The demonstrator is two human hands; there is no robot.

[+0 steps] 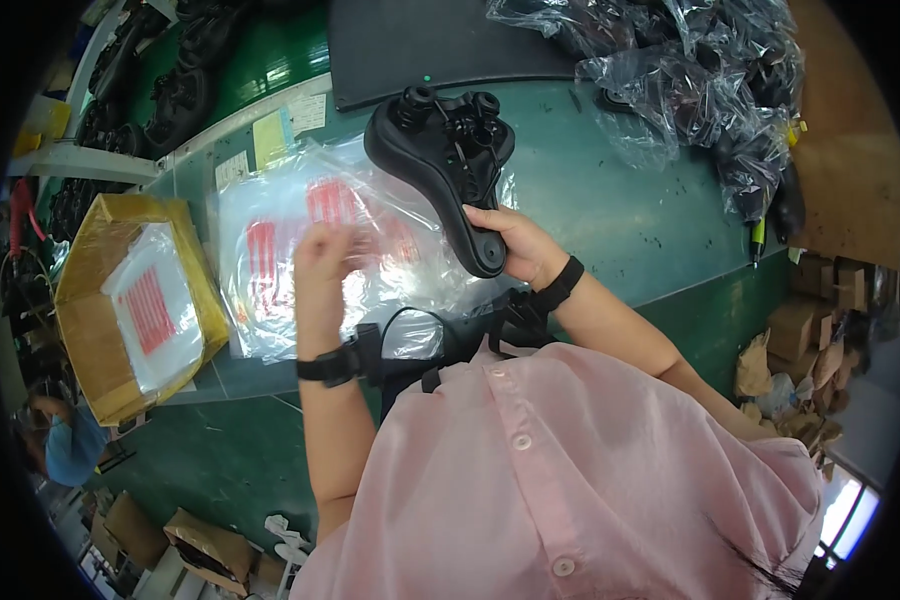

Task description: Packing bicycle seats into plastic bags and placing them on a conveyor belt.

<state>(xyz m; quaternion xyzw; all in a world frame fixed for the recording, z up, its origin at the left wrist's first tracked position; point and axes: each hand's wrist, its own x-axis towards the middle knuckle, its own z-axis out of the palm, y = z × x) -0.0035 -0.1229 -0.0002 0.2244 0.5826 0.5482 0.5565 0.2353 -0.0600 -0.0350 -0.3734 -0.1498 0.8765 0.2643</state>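
My right hand [520, 243] is closed round the narrow nose of a black bicycle saddle [415, 160]. The saddle's underside, with its rails and two round springs at the wide end, faces up. Over a spread of clear plastic bags [255, 300] printed in red, my left hand [327, 262] is smeared by motion. Its fingers are too blurred to read, and I cannot tell whether it touches the plastic.
At the left, a yellow-taped cardboard box [80, 300] holds more red-printed bags. A black mat [450, 45] lies at the back of the green table [610, 220]. Plastic-wrapped dark items [690, 90] are heaped far right. Black saddles [180, 105] stand far left. A person [70, 440] is lower left.
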